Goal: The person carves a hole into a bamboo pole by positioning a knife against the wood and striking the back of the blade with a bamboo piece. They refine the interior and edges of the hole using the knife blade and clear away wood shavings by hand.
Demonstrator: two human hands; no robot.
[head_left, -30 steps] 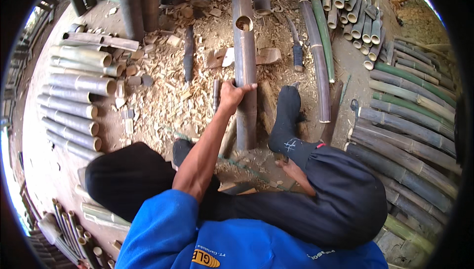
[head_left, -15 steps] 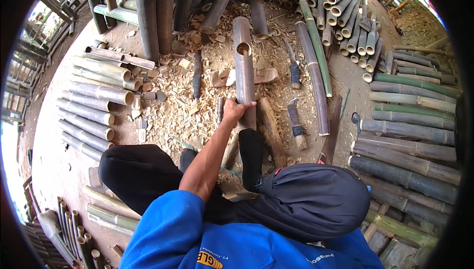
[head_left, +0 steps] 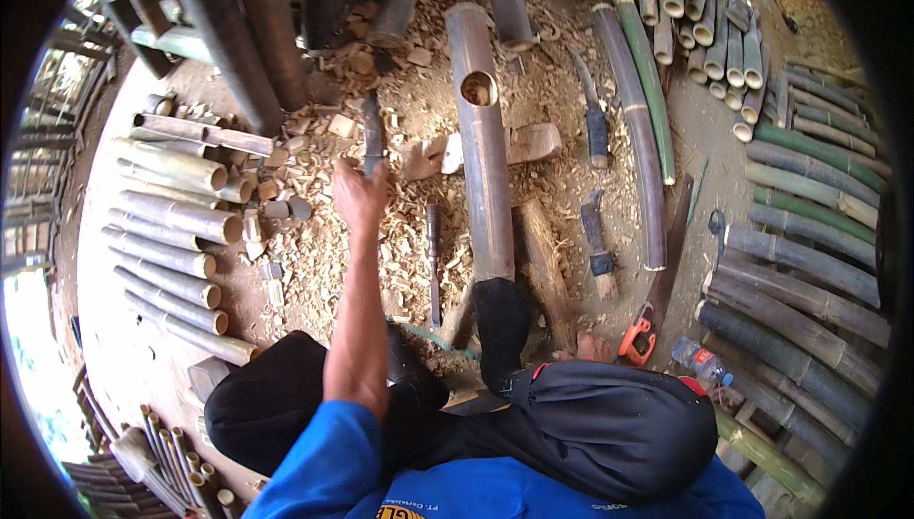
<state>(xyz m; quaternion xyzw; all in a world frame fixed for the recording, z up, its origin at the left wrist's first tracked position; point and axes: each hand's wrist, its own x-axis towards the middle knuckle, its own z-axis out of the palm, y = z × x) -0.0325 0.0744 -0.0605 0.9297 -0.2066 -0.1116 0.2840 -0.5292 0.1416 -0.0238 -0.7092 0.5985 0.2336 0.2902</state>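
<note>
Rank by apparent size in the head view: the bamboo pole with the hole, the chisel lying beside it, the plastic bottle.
1. Bamboo pole with the hole, largest.
2. Chisel.
3. Plastic bottle, smallest, though the fisheye rim shrinks it.

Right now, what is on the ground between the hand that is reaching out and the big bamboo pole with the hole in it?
The head view shows wood chips and a thin dark chisel-like tool between the left hand and the holed bamboo pole.

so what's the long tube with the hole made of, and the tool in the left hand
The long tube looks like bamboo: a grey-brown, weathered hollow culm with a round cut hole. The tool held by the left hand seems dark metal, dull in finish; its handle is hidden in the grip.
</note>
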